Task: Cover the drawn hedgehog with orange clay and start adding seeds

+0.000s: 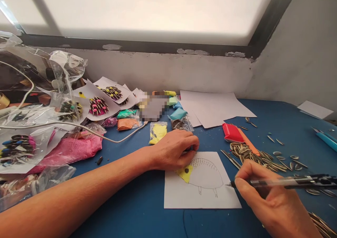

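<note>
Under my fingers: a white sheet (184,195) with a printed hedgehog outline (206,174), flat on the blue table (137,210).
Left hand: my left hand (173,150) lies on the sheet's upper left corner, fingers curled down and pinching something small at the fingertips; I cannot tell what it is.
Right hand: my right hand (265,195) is closed around a black pen (286,182), its tip touching the sheet's right edge, just beside the hedgehog's back.
Done so far: a yellow clay face (185,173) with a dark eye dot fills the head, right under my left palm.
Left to do: by my judgement, most of it; the body is bare line work, with only printed dots along the top.
Beyond my right knuckles: a pile of striped sunflower seeds (252,155), none yet on the drawing, and a red clay block (231,132) behind them.
Beyond my left fingertips: small bags of coloured clay (158,132).
Far left of my forearm: finished hedgehog pictures (98,106) with seeds for spines, a fair sign of what this body lacks.
</note>
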The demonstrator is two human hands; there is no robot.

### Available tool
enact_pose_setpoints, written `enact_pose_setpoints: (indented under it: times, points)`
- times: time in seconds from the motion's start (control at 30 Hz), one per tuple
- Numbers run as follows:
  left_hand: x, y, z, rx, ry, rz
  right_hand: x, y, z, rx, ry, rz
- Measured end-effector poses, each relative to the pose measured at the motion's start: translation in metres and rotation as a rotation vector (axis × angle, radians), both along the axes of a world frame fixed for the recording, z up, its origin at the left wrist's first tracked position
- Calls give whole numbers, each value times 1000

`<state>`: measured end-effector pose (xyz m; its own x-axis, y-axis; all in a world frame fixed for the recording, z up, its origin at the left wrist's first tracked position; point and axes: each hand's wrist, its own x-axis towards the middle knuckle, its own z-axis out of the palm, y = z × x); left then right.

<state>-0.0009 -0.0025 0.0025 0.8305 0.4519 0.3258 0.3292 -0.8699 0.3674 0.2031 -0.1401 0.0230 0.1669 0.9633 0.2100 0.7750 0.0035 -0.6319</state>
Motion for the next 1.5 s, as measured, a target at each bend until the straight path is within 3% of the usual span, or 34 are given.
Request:
enact_pose_setpoints:
  times: [0.1, 0.27, 0.43, 0.53, 0.87, 1.17, 1.33, 1.5]
  points:
    - [0, 0, 1, -2, -3, 3, 9, 4, -3, -12, -41, 72]
    - [-1, -1, 2, 7, 22, -6, 4, 2, -2, -9, -19, 50]
    - [-1, -2, 2, 10, 14, -27, -12, -4, 1, -46, 52, -103]
    - [-1, 0, 1, 7, -3, -30, -15, -5, 3, -43, 59, -116]
    - [-1, -1, 1, 18, -16, -24, -10, 6, 4, 110, -40, 100]
    - [-2, 0, -1, 34, -26, -25, -30, 9, -4, 18, 130, 7]
    - [-1, 1, -3, 39, -51, -37, -21, 12, -11, 49, 113, 92]
    - [-1, 1, -2, 39, -48, -30, -18, 13, -13, -7, 76, 136]
